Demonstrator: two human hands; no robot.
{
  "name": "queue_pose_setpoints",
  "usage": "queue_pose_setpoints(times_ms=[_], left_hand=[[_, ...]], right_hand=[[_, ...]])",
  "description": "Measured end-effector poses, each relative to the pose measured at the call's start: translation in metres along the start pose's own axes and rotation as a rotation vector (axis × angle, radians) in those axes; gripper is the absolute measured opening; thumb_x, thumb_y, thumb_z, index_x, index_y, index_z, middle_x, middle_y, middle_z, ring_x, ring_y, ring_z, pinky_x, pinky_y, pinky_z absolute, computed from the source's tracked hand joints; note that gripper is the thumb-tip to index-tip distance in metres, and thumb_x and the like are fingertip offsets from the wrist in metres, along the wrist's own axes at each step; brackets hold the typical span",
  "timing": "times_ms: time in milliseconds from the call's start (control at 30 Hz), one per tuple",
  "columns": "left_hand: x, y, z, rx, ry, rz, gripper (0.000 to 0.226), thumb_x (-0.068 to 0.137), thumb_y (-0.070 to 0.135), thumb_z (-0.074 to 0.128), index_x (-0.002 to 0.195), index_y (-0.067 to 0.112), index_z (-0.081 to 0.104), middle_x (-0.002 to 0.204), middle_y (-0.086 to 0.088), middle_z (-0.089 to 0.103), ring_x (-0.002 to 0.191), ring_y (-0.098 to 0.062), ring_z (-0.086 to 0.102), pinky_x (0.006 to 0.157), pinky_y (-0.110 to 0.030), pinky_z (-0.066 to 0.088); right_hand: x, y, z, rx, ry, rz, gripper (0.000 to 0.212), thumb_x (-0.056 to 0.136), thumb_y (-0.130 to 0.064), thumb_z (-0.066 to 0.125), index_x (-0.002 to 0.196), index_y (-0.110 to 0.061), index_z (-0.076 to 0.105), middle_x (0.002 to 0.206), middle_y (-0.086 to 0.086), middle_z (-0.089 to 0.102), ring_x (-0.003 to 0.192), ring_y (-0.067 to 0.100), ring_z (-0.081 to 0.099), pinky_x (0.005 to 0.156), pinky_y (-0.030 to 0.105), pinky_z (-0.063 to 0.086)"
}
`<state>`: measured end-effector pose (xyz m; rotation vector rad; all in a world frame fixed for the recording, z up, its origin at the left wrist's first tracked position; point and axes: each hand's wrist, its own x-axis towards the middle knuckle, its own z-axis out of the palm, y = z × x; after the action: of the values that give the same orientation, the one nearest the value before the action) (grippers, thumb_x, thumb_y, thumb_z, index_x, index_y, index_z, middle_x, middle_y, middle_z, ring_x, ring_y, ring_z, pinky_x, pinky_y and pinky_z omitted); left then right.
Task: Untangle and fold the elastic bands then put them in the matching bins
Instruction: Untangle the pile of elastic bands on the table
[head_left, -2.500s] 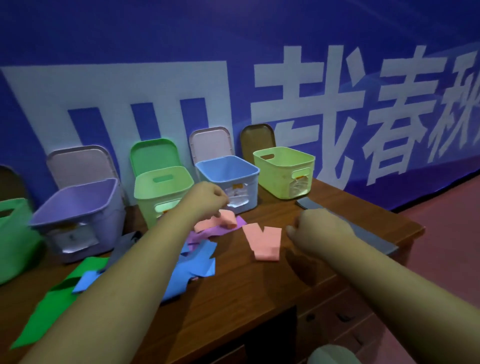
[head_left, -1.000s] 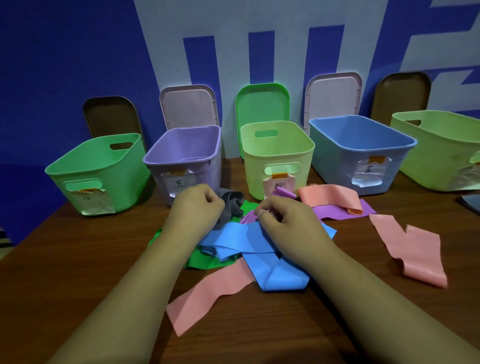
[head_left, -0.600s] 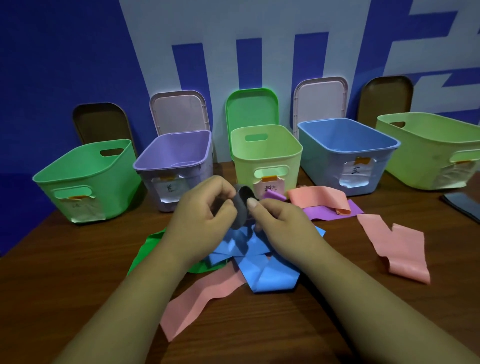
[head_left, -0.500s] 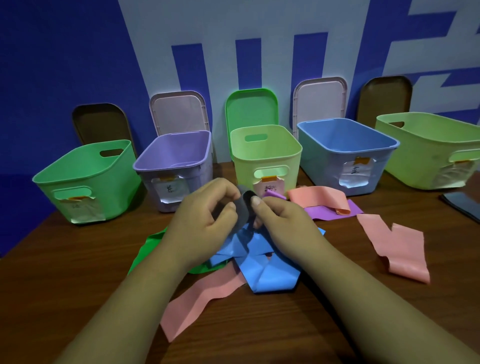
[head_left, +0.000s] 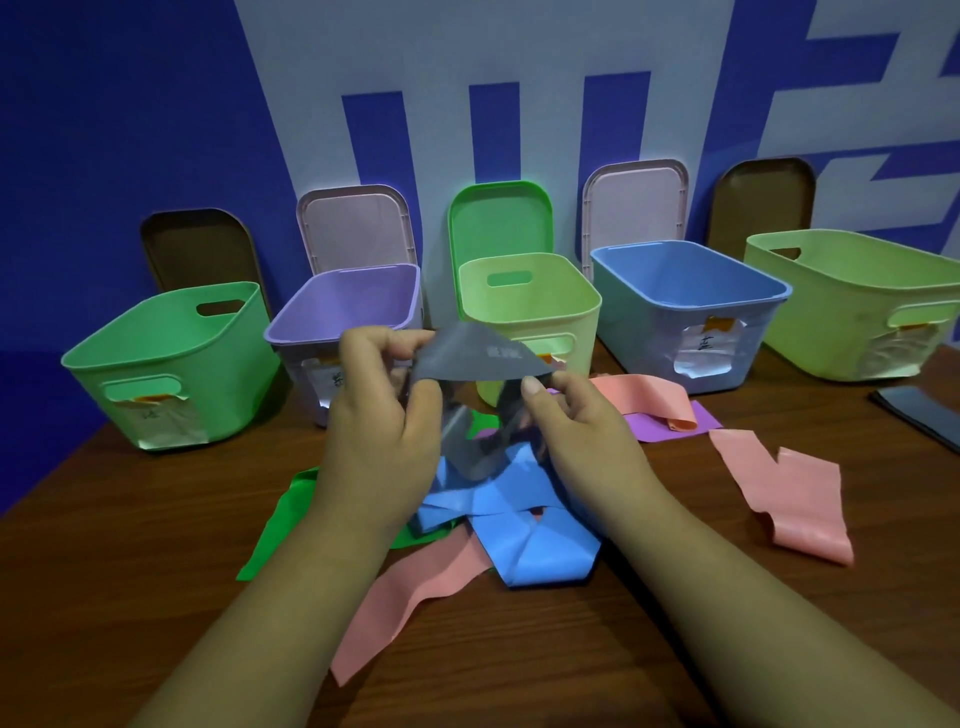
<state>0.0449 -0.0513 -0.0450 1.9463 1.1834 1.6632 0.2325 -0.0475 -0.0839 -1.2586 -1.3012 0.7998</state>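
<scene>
A grey elastic band (head_left: 478, 356) is lifted above the pile and stretched between both hands. My left hand (head_left: 382, 431) pinches its left end and my right hand (head_left: 576, 431) pinches its right end; the lower loop hangs between them. Under the hands lie a blue band (head_left: 524, 540), a green band (head_left: 280, 525), a pink band (head_left: 410, 597) and a purple band (head_left: 670, 423). Two more pink bands lie to the right, one looped (head_left: 649, 397) and one folded (head_left: 789, 493). Five open bins stand along the wall: green (head_left: 171, 364), purple (head_left: 343, 301), light green (head_left: 530, 296), blue (head_left: 685, 301), yellow-green (head_left: 857, 312).
Lids lean against the blue wall behind the bins, such as the green lid (head_left: 498, 218). A dark grey band (head_left: 919, 410) lies at the table's right edge. Bare wooden table (head_left: 130, 545) shows at the left and in front.
Both hands picked the grey band out of the pile, raised it and pulled it apart, so it now spreads wide between them. The view also swung left toward the bins.
</scene>
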Motion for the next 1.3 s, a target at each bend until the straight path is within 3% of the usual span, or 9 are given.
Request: queue_pose_setpoints(times_ms=[67, 233, 467, 667, 800, 900, 1033, 1133, 1300], left_hand=[[0.0, -0.001, 0.002, -0.107, -0.004, -0.068, 0.027, 0.103, 0.005, 0.063, 0.118, 0.02, 0.045, 0.106, 0.007, 0.066, 0.1, -0.008, 0.072, 0.076, -0.027, 0.062], [0.002, 0.001, 0.0, -0.137, -0.091, -0.169, 0.031, 0.09, 0.033, 0.073, 0.111, 0.027, 0.051, 0.089, -0.007, 0.065, 0.085, -0.034, 0.069, 0.066, -0.059, 0.059], [0.003, 0.014, -0.005, 0.043, -0.3, -0.204, 0.029, 0.089, 0.053, 0.069, 0.096, 0.024, 0.065, 0.075, -0.008, 0.07, 0.073, -0.026, 0.065, 0.064, -0.04, 0.051], [0.021, 0.009, -0.036, 0.341, -0.513, -0.436, 0.054, 0.07, 0.08, 0.076, 0.101, 0.035, 0.069, 0.082, 0.012, 0.072, 0.077, -0.006, 0.068, 0.067, -0.034, 0.056], [0.029, 0.017, -0.056, -0.156, -0.654, -0.488, 0.062, 0.076, 0.038, 0.086, 0.131, 0.048, 0.061, 0.128, -0.001, 0.072, 0.115, -0.018, 0.074, 0.102, -0.047, 0.059], [0.034, 0.025, -0.064, -0.318, -0.642, -0.372, 0.049, 0.083, 0.003, 0.075, 0.123, 0.031, 0.071, 0.126, -0.008, 0.074, 0.116, -0.025, 0.072, 0.102, -0.047, 0.057], [0.045, 0.048, -0.058, -0.136, -0.498, -0.265, 0.021, 0.096, -0.004, 0.07, 0.105, 0.013, 0.079, 0.093, 0.003, 0.079, 0.086, -0.007, 0.073, 0.07, -0.022, 0.059], [0.055, 0.067, -0.05, -0.118, -0.435, -0.182, 0.017, 0.093, -0.004, 0.072, 0.108, 0.004, 0.079, 0.094, 0.001, 0.081, 0.086, -0.003, 0.073, 0.077, -0.016, 0.058], [0.076, 0.096, -0.043, -0.026, -0.356, -0.059, 0.017, 0.091, 0.013, 0.081, 0.106, 0.021, 0.084, 0.098, 0.004, 0.081, 0.092, -0.003, 0.072, 0.082, -0.016, 0.058]], right_hand=[[0.003, 0.003, -0.001, -0.036, 0.011, 0.042, 0.026, 0.102, -0.052, 0.064, 0.111, -0.028, 0.064, 0.086, -0.001, 0.077, 0.083, 0.014, 0.073, 0.082, 0.048, 0.06], [0.005, 0.006, -0.002, -0.182, 0.037, 0.04, 0.031, 0.096, -0.044, 0.075, 0.106, -0.022, 0.056, 0.083, 0.002, 0.069, 0.077, 0.013, 0.065, 0.065, 0.029, 0.046], [0.006, 0.003, -0.015, -0.183, 0.083, -0.068, 0.017, 0.105, -0.026, 0.061, 0.111, -0.041, 0.065, 0.078, -0.007, 0.067, 0.073, 0.007, 0.065, 0.057, 0.025, 0.054], [0.008, 0.0, -0.032, -0.114, 0.274, -0.035, 0.022, 0.109, -0.018, 0.053, 0.112, -0.029, 0.072, 0.089, -0.005, 0.073, 0.078, 0.009, 0.066, 0.054, 0.015, 0.048], [0.007, 0.001, -0.036, -0.129, 0.283, -0.003, 0.023, 0.106, -0.015, 0.053, 0.105, -0.023, 0.074, 0.082, 0.003, 0.071, 0.074, 0.019, 0.063, 0.052, 0.026, 0.047], [0.008, 0.002, -0.038, -0.136, 0.287, 0.025, 0.022, 0.106, -0.015, 0.053, 0.103, -0.023, 0.073, 0.085, -0.001, 0.071, 0.079, 0.016, 0.063, 0.056, 0.024, 0.044], [0.007, -0.001, -0.037, -0.146, 0.245, 0.036, 0.019, 0.107, -0.017, 0.053, 0.104, -0.024, 0.071, 0.091, -0.003, 0.072, 0.09, 0.013, 0.066, 0.061, 0.024, 0.05], [0.006, 0.0, -0.034, -0.153, 0.202, 0.05, 0.017, 0.108, -0.02, 0.054, 0.106, -0.026, 0.07, 0.093, -0.002, 0.072, 0.093, 0.014, 0.067, 0.068, 0.033, 0.06], [0.0, -0.005, -0.032, -0.023, 0.074, 0.084, 0.016, 0.107, -0.027, 0.06, 0.107, -0.038, 0.073, 0.093, -0.009, 0.074, 0.091, 0.018, 0.074, 0.071, 0.051, 0.068]])
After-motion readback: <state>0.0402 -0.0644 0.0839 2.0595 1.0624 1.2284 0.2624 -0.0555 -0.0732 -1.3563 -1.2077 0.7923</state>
